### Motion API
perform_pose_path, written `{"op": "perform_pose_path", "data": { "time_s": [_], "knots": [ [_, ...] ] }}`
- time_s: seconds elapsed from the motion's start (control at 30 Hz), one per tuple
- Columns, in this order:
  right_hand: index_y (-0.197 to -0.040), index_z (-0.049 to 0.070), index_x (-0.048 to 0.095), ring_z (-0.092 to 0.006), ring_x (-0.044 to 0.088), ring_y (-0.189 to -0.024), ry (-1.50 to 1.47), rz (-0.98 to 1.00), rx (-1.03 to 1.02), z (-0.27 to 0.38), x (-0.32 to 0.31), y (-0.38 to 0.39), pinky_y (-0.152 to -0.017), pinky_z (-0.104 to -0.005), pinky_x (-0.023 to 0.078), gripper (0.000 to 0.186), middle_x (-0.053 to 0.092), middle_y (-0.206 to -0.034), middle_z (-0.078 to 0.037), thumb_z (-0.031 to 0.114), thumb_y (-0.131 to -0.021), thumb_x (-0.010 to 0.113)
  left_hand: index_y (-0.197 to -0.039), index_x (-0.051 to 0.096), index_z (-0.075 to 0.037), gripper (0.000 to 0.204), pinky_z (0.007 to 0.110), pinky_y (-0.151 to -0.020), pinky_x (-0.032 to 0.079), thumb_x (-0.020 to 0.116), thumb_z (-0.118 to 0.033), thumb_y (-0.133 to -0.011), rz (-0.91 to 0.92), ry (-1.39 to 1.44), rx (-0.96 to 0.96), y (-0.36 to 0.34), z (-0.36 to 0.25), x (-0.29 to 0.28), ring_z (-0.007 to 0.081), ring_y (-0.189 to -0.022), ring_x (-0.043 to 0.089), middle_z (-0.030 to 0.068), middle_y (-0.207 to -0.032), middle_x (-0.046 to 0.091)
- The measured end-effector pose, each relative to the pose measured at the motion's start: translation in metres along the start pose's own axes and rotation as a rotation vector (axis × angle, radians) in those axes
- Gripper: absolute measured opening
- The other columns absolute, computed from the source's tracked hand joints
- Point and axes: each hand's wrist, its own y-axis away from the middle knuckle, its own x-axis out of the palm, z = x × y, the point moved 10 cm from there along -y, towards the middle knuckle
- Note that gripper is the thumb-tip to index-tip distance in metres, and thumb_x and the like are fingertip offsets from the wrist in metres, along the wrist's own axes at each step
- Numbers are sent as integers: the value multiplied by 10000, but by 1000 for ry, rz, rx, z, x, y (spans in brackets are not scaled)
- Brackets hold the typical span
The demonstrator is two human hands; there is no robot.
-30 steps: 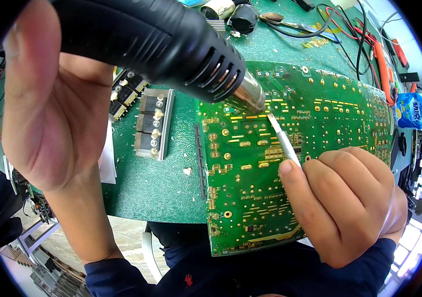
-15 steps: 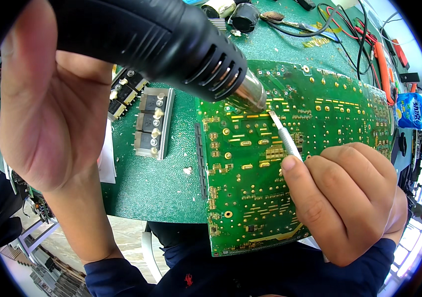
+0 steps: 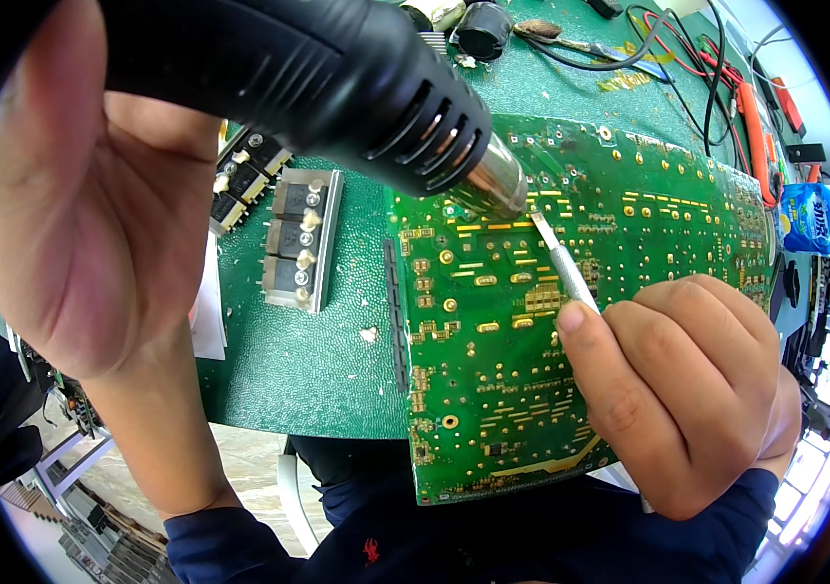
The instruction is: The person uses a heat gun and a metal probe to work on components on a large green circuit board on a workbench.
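A black hot air gun [image 3: 337, 88] crosses the upper left, held in my left hand [image 3: 84, 234], whose fingers partly disappear behind it. Its metal nozzle [image 3: 498, 180] points down at the upper part of a green circuit board [image 3: 522, 409]. Closed around the knurled handle of a slim silver hobby knife [image 3: 573, 277], my right hand [image 3: 678, 389] rests over the board's right half. The knife's flat tip is beside the nozzle, at a row of gold solder strips; whether it touches them I cannot tell.
Left of the board lies a metal bar with black components [image 3: 300, 241], with a similar dark part [image 3: 247, 180] behind it. A brush [image 3: 571, 44], cables [image 3: 697, 58] and orange test probes [image 3: 754, 136] lie at the back. A blue packet [image 3: 809, 216] stands at the right.
The knife tip and my right hand have shifted slightly right. The hot air gun's nozzle has moved only a touch; the board lies nearly as before.
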Motion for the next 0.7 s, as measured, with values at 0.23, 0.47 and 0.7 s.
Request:
{"op": "perform_pose_path", "data": {
  "time_s": [0.23, 0.47, 0.7],
  "knots": [
    [-993, -130, 706, -241, 631, -615, 22, 16, 37, 6, -3, -3, -489, -327, 488, 359, 638, -740, -152, 4, -663, 749, -1554, 240, 86, 818, 587, -1249, 270, 644, -382, -1018, -10, -36, 3, 4, -2, -3, 474, -1516, 290, 304, -1570, 362],
    [-1057, -135, 702, -265, 640, -678, 102, 131, -34, 14, 6, 1, -546, -355, 522, 410, 637, -810, -178, 13, -675, 729, -1555, 239, 85, 815, 588, -1248, 271, 640, -382, -1020, -17, -70, -3, 5, 1, -8, 472, -1517, 291, 302, -1572, 364],
    [-1080, -132, 699, -267, 650, -683, 51, 122, 105, 9, 0, -6, -571, -363, 539, 404, 640, -808, -156, 0, -699, 730, -1557, 239, 85, 812, 589, -1247, 272, 636, -381, -1022, -22, -97, 2, 5, 2, -16, 470, -1518, 291, 300, -1573, 366]
  ]
}}
